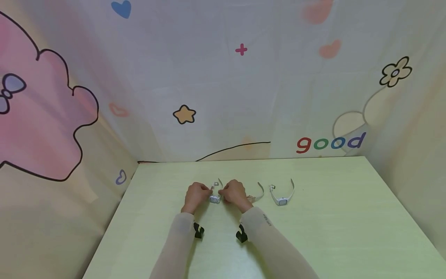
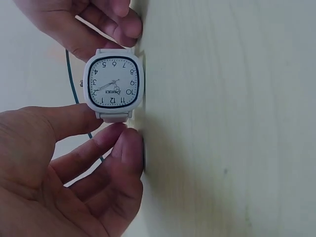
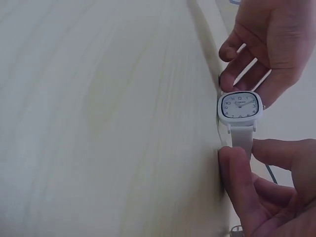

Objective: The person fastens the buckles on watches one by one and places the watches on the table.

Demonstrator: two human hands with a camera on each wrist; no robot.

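Observation:
A white wristwatch with a rounded-square face stands on the table between the two hands, its strap ends pointing away from the person. The left hand pinches the strap on one side of the case, thumb against fingertips. On the other side the right hand pinches the other strap half. In the left wrist view the watch dial appears upside down, with black numerals and a dark rim. The right wrist view shows the white strap running into the right hand's grip.
Right of the hands lies another white watch, its strap spread in a U. A watch with a pale strap sits closer, partly hidden by the right hand. The light wood-grain table ends at a printed curtain.

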